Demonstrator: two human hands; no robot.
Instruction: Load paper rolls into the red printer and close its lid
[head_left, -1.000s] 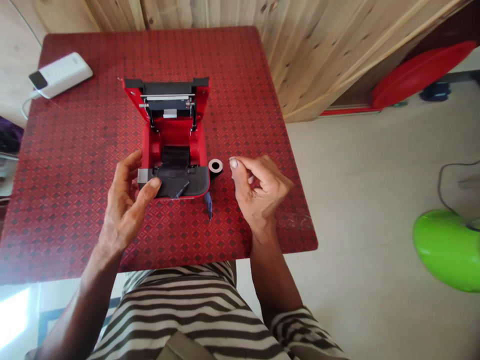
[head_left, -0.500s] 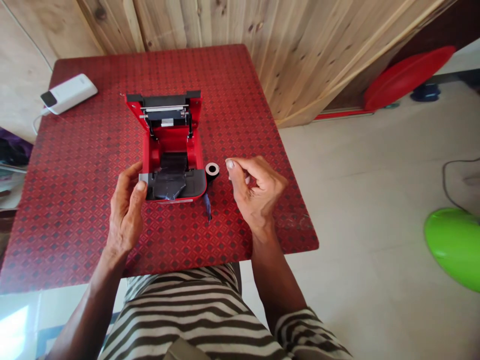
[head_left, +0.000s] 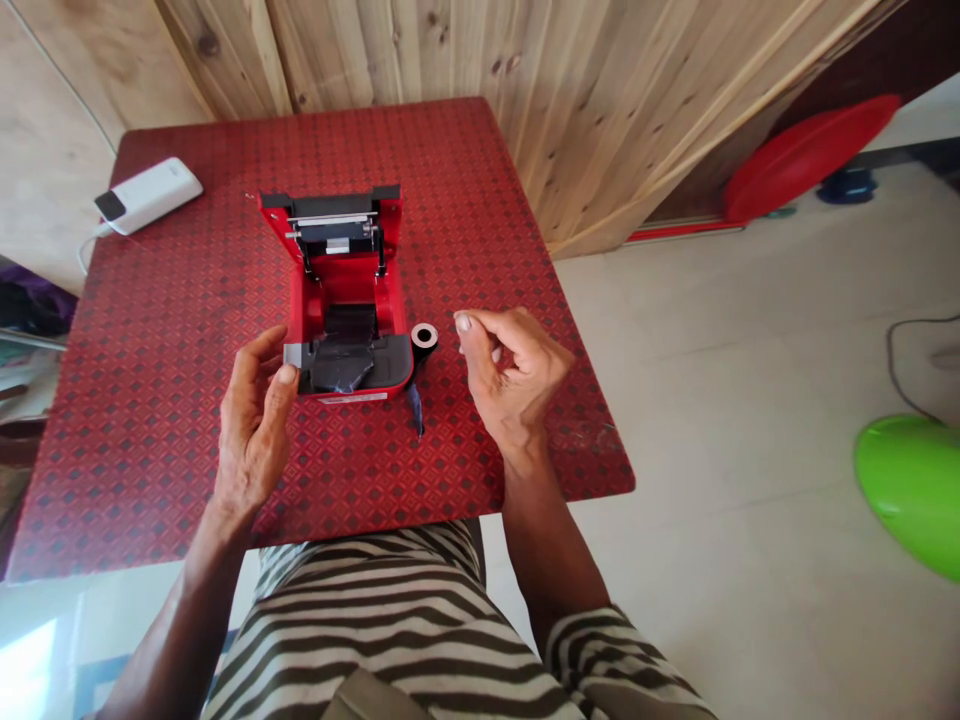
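A red and black label printer [head_left: 391,362] stands on the table with its lid [head_left: 334,225] raised. A dark glossy strip [head_left: 343,362] comes out of its bay and lies over the front edge. My left hand [head_left: 253,425] grips the front left corner, thumb on the grey part and fingers along the side. Just right of the printer is a small black roll [head_left: 425,352] with a pale core, and a loose dark tail [head_left: 416,410] hangs toward me. Beyond that roll, my right hand [head_left: 517,375] is held in a pinch; anything between the fingertips is too small to see.
The table [head_left: 172,480] has a red patterned cover. A white power bank [head_left: 154,195] with a cable lies at its far left. Wooden panelling [head_left: 420,50] rises behind. On the right floor are a green rounded object [head_left: 907,495] and a red disc-like object [head_left: 814,155].
The view has shifted slightly. Both hands, the printer and the black roll keep their places relative to one another.
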